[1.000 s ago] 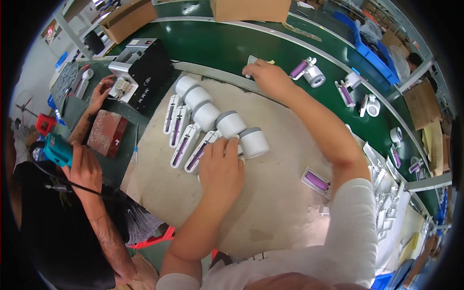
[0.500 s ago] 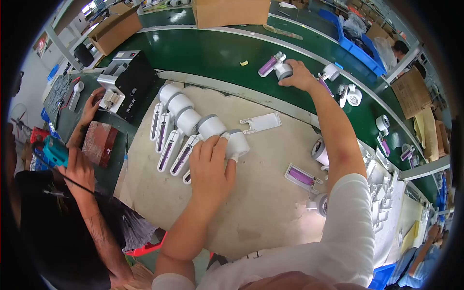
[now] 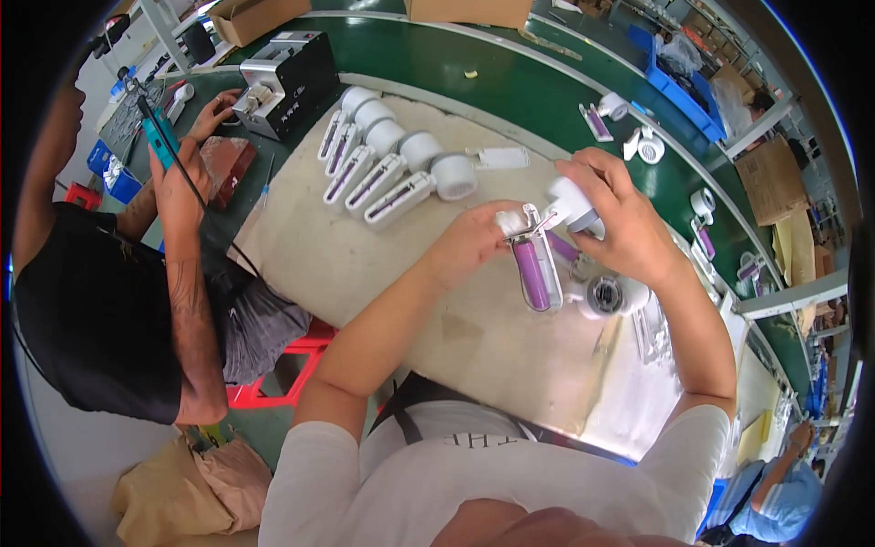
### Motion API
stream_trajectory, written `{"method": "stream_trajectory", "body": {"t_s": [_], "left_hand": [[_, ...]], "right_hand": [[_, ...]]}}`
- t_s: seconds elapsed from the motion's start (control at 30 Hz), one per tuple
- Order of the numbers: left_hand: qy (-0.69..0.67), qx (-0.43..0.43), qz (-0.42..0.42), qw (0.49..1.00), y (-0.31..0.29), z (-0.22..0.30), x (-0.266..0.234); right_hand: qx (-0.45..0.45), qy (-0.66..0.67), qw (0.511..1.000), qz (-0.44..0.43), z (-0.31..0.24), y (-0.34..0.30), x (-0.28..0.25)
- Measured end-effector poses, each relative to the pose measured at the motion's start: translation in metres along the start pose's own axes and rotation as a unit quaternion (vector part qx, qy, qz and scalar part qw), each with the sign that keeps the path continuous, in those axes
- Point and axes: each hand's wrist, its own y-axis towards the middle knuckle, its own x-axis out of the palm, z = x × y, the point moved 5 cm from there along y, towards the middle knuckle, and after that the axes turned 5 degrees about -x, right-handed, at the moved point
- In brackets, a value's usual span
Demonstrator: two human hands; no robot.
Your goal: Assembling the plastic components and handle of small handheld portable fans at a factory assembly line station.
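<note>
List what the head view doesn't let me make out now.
All in the head view:
Round white head: far side covered by the right hand.
Purple part behind the held purple-and-white handle: partly covered by that handle.
Cardboard box: top cut off by the upper edge.
Blue bin: contents too small to identify.

Green belt (image 3: 401,56), glossy, reflecting white light. Nearer than the belt: 1 tan-topped worktable (image 3: 319,264); 1 red stool (image 3: 260,395); green floor (image 3: 251,427). Left of the belt: pale wall (image 3: 129,59). Right of the belt: white metal frame (image 3: 793,296).
</note>
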Motion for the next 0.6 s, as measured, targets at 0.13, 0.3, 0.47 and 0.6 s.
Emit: {"method": "stream_trajectory", "body": {"t_s": [0.13, 0.3, 0.47, 0.6], "left_hand": [[0.028, 0.009, -0.036, 0.999, -0.022, -0.018, 0.031], [0.014, 0.047, 0.056, 0.997, -0.057, -0.010, 0.058], [0.070, -0.101, -0.021, 0.992, -0.067, -0.029, 0.080], [0.185, -0.155, -0.033, 0.970, -0.072, -0.034, 0.088]], "right_hand": [[0.058, 0.026, 0.998, 0.028, -0.015, -0.040, 0.001], [0.301, 0.771, 0.556, 0.077, -0.027, -0.112, 0.056], [0.298, 0.633, 0.703, 0.130, -0.054, -0.148, 0.084], [0.108, -0.076, 0.970, 0.202, -0.058, -0.150, 0.022]]}}
